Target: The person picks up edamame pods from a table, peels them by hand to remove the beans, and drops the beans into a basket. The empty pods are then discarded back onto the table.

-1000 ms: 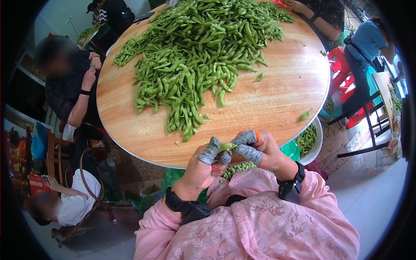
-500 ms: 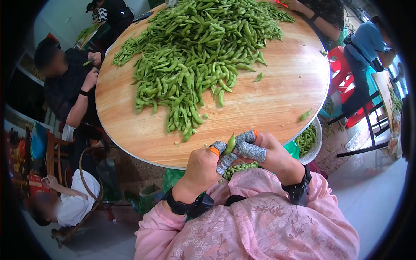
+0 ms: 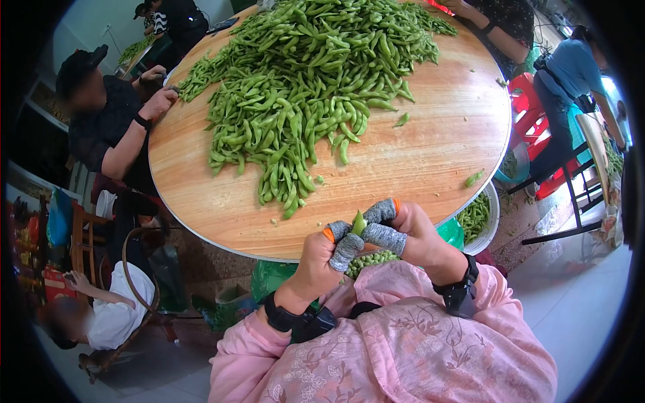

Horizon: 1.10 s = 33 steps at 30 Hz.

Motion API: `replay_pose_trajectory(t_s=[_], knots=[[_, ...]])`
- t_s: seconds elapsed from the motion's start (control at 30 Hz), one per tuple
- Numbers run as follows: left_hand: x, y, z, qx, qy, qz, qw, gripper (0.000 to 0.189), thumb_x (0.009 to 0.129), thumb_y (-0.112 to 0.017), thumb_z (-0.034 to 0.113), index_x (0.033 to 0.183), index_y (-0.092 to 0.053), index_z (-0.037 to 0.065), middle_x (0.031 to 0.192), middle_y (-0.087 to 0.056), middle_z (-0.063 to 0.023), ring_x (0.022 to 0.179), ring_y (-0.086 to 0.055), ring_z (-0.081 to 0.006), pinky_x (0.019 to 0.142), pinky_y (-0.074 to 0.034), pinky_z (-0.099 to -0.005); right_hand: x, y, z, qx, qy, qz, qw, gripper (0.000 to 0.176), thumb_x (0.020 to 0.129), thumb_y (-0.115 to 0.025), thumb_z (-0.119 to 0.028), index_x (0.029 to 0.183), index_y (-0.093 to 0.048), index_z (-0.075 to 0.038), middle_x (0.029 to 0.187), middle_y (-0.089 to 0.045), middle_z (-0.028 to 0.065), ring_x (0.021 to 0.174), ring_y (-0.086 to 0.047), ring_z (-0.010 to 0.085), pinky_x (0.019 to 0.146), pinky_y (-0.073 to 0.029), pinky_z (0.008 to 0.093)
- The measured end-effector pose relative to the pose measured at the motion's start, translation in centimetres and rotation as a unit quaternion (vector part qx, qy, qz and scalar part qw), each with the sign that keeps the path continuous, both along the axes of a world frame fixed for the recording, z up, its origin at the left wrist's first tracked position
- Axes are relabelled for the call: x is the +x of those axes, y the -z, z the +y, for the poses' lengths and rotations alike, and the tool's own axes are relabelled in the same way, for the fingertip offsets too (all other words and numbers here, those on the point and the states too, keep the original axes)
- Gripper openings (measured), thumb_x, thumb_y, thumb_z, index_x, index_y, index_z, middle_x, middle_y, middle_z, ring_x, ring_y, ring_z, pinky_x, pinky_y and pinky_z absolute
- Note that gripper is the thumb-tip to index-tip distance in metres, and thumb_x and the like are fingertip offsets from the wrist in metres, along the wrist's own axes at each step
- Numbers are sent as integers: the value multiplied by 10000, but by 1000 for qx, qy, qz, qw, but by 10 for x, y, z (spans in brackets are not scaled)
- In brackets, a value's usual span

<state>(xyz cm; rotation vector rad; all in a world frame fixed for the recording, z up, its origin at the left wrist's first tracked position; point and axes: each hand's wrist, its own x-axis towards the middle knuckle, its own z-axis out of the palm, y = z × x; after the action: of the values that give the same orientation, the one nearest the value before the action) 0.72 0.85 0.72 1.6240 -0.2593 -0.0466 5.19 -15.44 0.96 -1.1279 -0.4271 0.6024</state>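
Observation:
Between my two hands, just past the near edge of the round wooden table [image 3: 396, 178], is one green soybean pod [image 3: 359, 224]. My left hand [image 3: 326, 252] pinches it from the left, with grey knitted sleeves and an orange band on the thumb and finger. On the other side my right hand [image 3: 403, 232], in similar grey finger sleeves, grips the pod too. Below them, shelled green beans [image 3: 371, 262] lie in a container partly hidden by my hands and pink clothing. A large heap of soybean pods [image 3: 316, 74] covers the table's far middle.
A white basket [image 3: 496, 218] of pods stands at the right below the table, beside a green plastic bag [image 3: 451, 232]. Loose pods [image 3: 474, 178] lie on the tabletop. People sit on the left; one person [image 3: 574, 67] is by a red chair [image 3: 529, 111] at right.
My hands have tilted the pod and drawn closer around it, staying in about the same place. The person at left has reached a hand to the table's edge; the person at right has leaned.

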Motion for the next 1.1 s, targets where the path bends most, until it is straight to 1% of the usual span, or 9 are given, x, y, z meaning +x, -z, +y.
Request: replay_pose_trajectory(t_s=[0.13, 0.27, 0.33, 0.47, 0.53, 0.67, 0.83, 0.87, 1.1], knots=[[-4, 10, 2, -140, -38, 110, 983, 165, 860, -499, 150, 823, -542, -5, 692, -542, 14, 632, -491, -62, 549, -412, -210, 2, -4, 1, -67, 33, -200, 977, 114, 813, -567, -97, 827, -560, 15, 766, -585, 17, 698, -525, 75, 623, -429, 220], [0, 8, 0, -116, -56, 117, 985, 183, 868, -491, 196, 830, -533, 22, 640, -521, 23, 536, -472, -68, 492, -389, -208, 3, -10, 1, -138, 53, -264, 953, 126, 814, -569, -100, 813, -558, 25, 766, -581, 15, 697, -514, 65, 619, -429, 222], [2, -6, -1, 123, -39, -66, 990, 154, 871, -470, 156, 851, -508, 7, 661, -549, 7, 566, -514, -89, 496, -412, -246, 5, -7, 2, -58, 55, -32, 996, 138, 813, -572, -103, 808, -554, 34, 763, -578, 17, 699, -508, 59, 618, -428, 219], [4, 4, 2, 279, -46, -169, 944, 89, 816, -506, 79, 861, -511, 3, 675, -563, -123, 603, -564, -203, 563, -435, -293, 4, -5, 4, -4, 12, 30, 999, 151, 812, -576, -109, 828, -547, 38, 747, -567, 6, 686, -500, 57, 608, -422, 214], [0, 12, -6, 27, -53, -46, 997, 92, 832, -496, 95, 864, -501, 9, 656, -552, -79, 584, -540, -164, 537, -421, -276, 2, -5, 4, -18, 29, -12, 999, 140, 810, -573, -103, 818, -551, 35, 745, -567, 7, 689, -499, 58, 605, -425, 220], [-4, 8, -3, 2, -59, -11, 998, 88, 853, -478, 109, 882, -502, 29, 637, -524, -22, 567, -499, -107, 510, -394, -236, 4, -6, 2, -70, 46, -185, 979, 94, 792, -571, -79, 803, -566, 14, 736, -570, 36, 675, -521, 96, 600, -431, 247], [1, 16, 5, -328, 11, 201, 923, 141, 901, -401, 166, 897, -500, 65, 616, -485, 14, 504, -419, -40, 452, -327, -171, 8, -12, 1, -140, 73, -369, 916, 107, 702, -611, -34, 805, -588, -21, 721, -559, 101, 677, -555, 224, 606, -444, 303], [2, 16, 6, -327, 12, 199, 924, 141, 901, -401, 166, 897, -500, 65, 616, -485, 14, 504, -419, -40, 452, -327, -171, 10, -11, 1, -150, 91, -440, 881, 144, 668, -625, -25, 808, -596, -34, 716, -553, 117, 680, -553, 266, 607, -445, 324], [5, 3, 3, -207, -25, 246, 947, 142, 896, -406, 168, 907, -502, 64, 637, -520, -8, 480, -418, -39, 419, -298, -151, 13, -12, -3, -185, 59, -413, 890, 141, 635, -684, -66, 753, -609, -52, 704, -564, 77, 655, -559, 235, 563, -441, 314]])
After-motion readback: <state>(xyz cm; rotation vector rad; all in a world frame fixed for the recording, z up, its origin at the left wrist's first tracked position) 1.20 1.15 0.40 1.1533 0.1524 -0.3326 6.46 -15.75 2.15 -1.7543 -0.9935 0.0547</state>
